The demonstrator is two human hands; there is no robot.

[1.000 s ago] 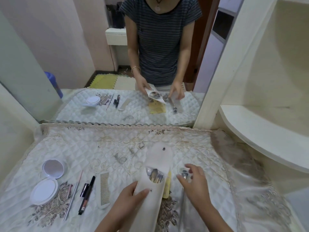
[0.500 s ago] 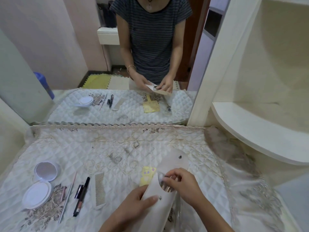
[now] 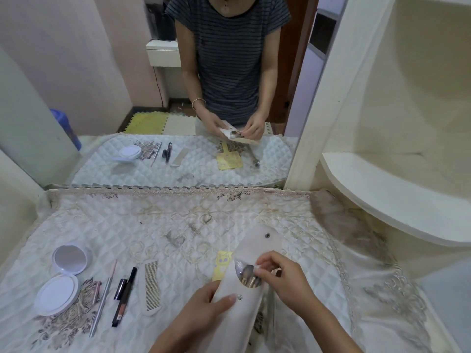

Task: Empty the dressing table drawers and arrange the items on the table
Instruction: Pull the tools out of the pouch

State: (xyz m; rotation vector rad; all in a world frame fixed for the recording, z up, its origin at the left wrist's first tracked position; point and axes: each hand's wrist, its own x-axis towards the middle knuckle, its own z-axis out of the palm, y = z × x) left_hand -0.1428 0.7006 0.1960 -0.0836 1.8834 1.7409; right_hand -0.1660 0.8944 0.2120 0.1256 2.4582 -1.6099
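Observation:
A cream pouch [image 3: 251, 248] with snap buttons lies slanted over the quilted table cover [image 3: 153, 225]. My left hand [image 3: 204, 309] grips its lower part, thumb beside the snap. My right hand [image 3: 285, 278] pinches at the pouch's open mouth, where several metal tools [image 3: 248, 275] stick out. A yellow card [image 3: 221, 266] lies half hidden under the pouch. To the left lie a white comb [image 3: 151, 286], a black pen [image 3: 126, 296], a thin metal stick [image 3: 102, 304] and an open white compact mirror [image 3: 63, 278].
A large mirror [image 3: 178, 98] stands behind the table and reflects a person and the laid-out items. A cream curved shelf [image 3: 382, 194] juts out at the right. The cover hangs over the table's right edge.
The pouch has tilted rightward. My right hand moved from a small item at the right to the pouch mouth and now pinches at the tools. The left hand kept its hold.

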